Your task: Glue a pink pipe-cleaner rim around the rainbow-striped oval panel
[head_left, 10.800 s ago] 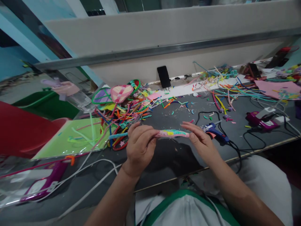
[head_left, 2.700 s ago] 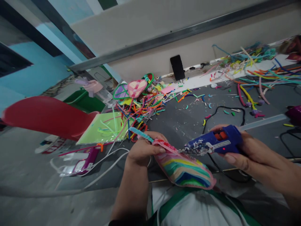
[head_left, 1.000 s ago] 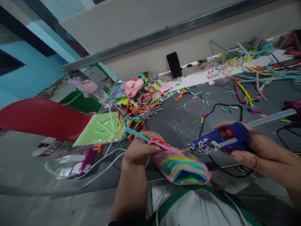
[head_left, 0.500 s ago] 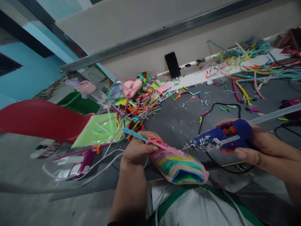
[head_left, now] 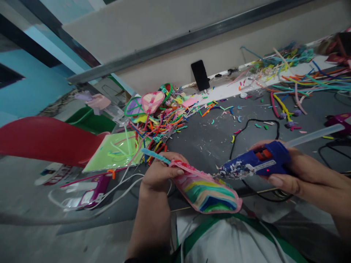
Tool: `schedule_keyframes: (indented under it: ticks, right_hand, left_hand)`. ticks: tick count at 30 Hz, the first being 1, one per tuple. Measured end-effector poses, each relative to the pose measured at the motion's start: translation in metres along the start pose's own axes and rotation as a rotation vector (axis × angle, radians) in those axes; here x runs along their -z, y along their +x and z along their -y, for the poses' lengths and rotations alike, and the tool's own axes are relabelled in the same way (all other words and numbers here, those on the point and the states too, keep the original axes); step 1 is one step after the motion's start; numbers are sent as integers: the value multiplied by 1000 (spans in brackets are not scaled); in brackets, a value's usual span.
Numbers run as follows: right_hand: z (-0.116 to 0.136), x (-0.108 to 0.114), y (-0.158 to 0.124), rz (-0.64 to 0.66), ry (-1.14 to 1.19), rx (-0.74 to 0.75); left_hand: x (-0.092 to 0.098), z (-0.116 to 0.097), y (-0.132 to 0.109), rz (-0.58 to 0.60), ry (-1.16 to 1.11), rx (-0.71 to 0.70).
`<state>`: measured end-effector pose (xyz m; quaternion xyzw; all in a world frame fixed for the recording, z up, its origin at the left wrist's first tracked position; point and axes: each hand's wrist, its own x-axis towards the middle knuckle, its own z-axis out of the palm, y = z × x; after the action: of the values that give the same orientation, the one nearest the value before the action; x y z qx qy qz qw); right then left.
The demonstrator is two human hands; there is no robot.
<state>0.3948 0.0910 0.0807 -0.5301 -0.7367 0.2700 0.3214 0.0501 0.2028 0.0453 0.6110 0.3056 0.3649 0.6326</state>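
Observation:
My left hand [head_left: 161, 171] grips one end of a rainbow-striped pipe-cleaner craft [head_left: 210, 191] with a pink fuzzy border. A light blue pipe cleaner [head_left: 155, 155] sticks out past the hand at the upper left. In my right hand [head_left: 304, 177] is a blue hot glue gun [head_left: 256, 162], its red light lit and a clear glue stick [head_left: 315, 136] protruding from the back. Bits of coloured debris coat the gun's nozzle. The nozzle tip is at the craft's upper edge; whether it touches I cannot tell.
Cut pipe-cleaner pieces are piled on the dark table [head_left: 203, 133] at left, beside heart-shaped crafts [head_left: 153, 102]. A black phone [head_left: 200, 75] leans against the wall. Long pipe cleaners [head_left: 315, 86] lie at right. A black cord [head_left: 245, 126] loops behind the gun. A red chair [head_left: 49, 140] stands left.
My right hand has shifted the glue gun slightly left and down, bringing the nozzle closer to the craft's upper edge. The left hand and craft have hardly moved.

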Motion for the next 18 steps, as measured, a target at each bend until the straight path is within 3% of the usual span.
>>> schedule_keyframes:
  ticks: [6, 18]
  right_hand:
    - [-3, 0, -4, -20, 8, -57]
    - [-6, 5, -7, -11, 66, 6]
  left_hand:
    - [0, -1, 0, -18, 19, 18]
    - [6, 4, -1, -16, 44, 13]
